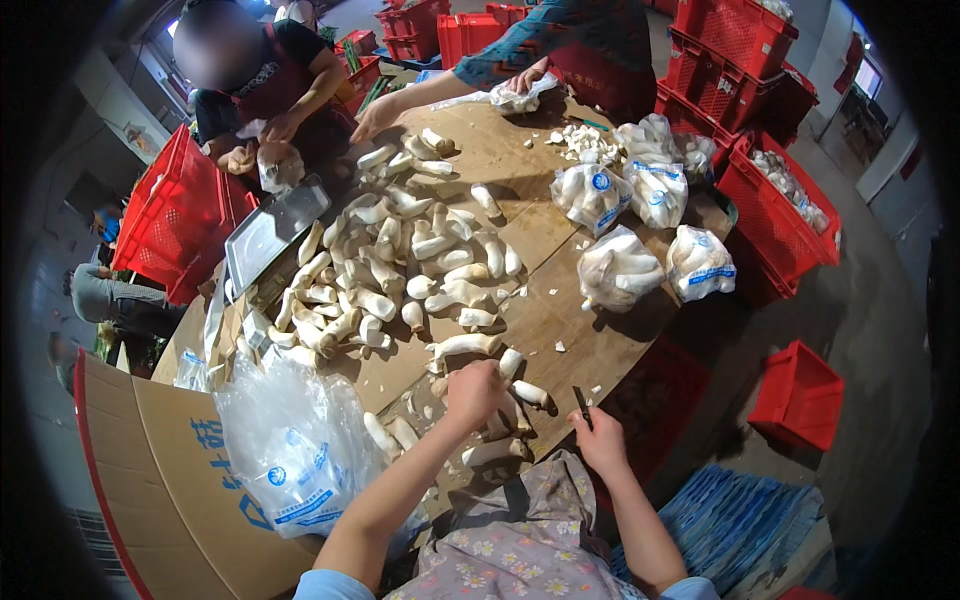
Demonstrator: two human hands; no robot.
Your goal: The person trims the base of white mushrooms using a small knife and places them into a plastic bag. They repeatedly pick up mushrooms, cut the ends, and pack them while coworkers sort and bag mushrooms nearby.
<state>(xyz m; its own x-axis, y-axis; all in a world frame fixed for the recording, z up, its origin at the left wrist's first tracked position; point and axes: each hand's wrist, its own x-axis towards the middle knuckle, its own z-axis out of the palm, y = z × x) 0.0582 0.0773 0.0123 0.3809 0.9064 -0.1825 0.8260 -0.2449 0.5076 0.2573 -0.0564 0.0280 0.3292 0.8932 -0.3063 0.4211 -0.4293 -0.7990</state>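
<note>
My right hand [602,444] grips a small dark-bladed knife [582,409] at the table's near edge, its blade pointing up and away from me. My left hand [477,391] reaches down among a few king oyster mushrooms [491,451] close to me. Its fingers are curled and partly hidden, so whether it grasps a mushroom is unclear. Just beyond it lies a long mushroom [466,345]. Farther up the table spreads a big heap of the same mushrooms [382,259]. Small white trimmings [560,346] are scattered over the brown tabletop [592,337].
Clear plastic bags [300,450] lie at left, beside a cardboard box [172,465]. Filled mushroom bags [621,268] stand at right. A scale [276,234] sits left, where one co-worker [292,82] handles a bag; another [600,45] reaches across. Red crates [799,394] stand around.
</note>
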